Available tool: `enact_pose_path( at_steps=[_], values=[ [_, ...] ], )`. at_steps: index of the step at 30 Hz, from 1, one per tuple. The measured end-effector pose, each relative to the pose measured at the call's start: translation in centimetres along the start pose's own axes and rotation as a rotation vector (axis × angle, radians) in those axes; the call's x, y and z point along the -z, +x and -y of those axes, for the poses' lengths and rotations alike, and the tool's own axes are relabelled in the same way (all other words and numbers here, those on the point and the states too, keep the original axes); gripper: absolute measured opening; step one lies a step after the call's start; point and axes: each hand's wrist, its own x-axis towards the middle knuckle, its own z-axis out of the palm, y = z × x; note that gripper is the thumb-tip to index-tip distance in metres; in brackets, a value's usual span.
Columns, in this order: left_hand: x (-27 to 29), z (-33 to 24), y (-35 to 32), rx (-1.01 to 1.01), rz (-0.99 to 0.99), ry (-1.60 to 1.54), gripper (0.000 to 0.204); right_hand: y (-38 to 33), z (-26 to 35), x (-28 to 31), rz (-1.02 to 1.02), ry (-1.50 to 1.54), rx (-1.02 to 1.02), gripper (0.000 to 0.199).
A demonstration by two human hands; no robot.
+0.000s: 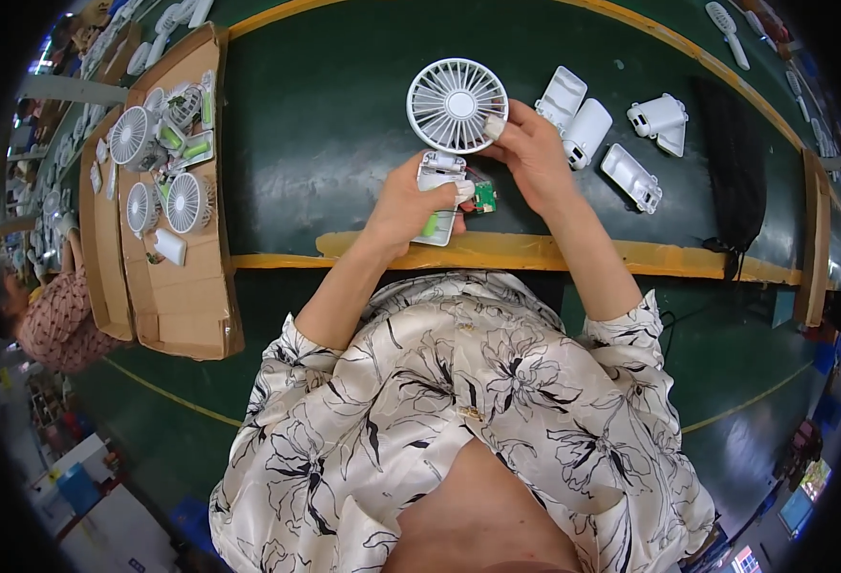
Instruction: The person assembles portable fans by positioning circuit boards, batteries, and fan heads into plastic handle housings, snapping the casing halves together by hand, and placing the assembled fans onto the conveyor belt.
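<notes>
Left hand (409, 205) clasps handheld fan body (437, 196); right hand (533, 158) pinches white fan head (457, 105); small green circuit board (483, 197) between hands.

I see two brown open cardboard trays (183, 306) side by side at my left, on the green belt (325, 124).

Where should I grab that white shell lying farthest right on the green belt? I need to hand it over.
Grip the white shell across its long side walls, coming from above. It lies flat, open side up and slanted, apart from the other housings, so both sides are probably free for fingers.
</notes>
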Motion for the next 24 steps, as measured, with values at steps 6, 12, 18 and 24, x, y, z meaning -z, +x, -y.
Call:
enact_pose_path(
  at_steps=[6,12,18,24],
  values=[
    [0.1,0.2,0.3,-0.135,0.126,-0.116,0.029,-0.4,0.7,0.5,0.040,0.029,0.019,0.032],
    [-0.9,0.3,0.9,-0.241,0.013,0.059,0.026,-0.4,0.7,0.8,0.007,0.071,0.041,0.033],
    [-1.2,0.0,0.6,-0.365,-0.068,0.166,0.022,-0.1,1.6,0.0,0.050,0.075,0.039,0.033],
    [0.2,-2.5,-0.2,-0.177,-0.064,-0.222,0.023,-1.4,-0.2,1.1,-0.089,-0.881,0.689,0.034]
  ],
)
